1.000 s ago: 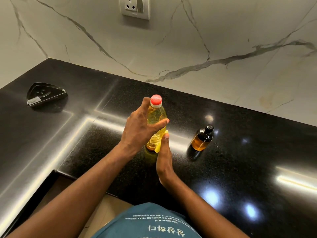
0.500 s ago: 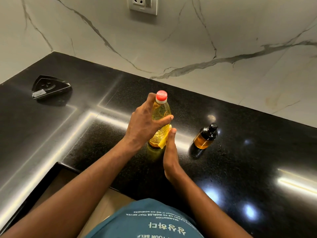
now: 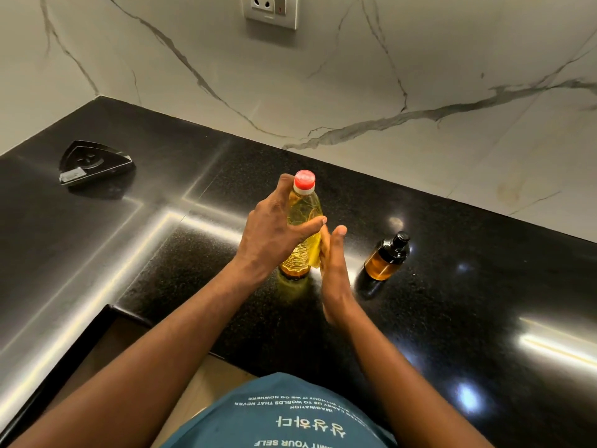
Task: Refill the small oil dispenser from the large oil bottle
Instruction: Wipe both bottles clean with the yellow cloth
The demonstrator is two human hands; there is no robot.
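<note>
Both bare forearms reach forward and converge. The left hand [image 3: 274,234] curls around the large oil bottle [image 3: 303,208], thumb across its front. The right hand [image 3: 334,270] stands on edge, fingers straight and together, thumb raised, against the bottle's lower side.

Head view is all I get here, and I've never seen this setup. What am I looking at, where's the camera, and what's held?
There is no machine: these are a person's two bare hands. The one camera sits on their head, looking forward and down. The left hand grips the bottle of yellow oil, upright, red cap on. The right hand lies flat against its side, fingers straight, holding nothing. On the black counter, apart to the right, stands the amber dispenser, black top on. A black triangular holder lies far left; a socket is on the marble wall.
</note>
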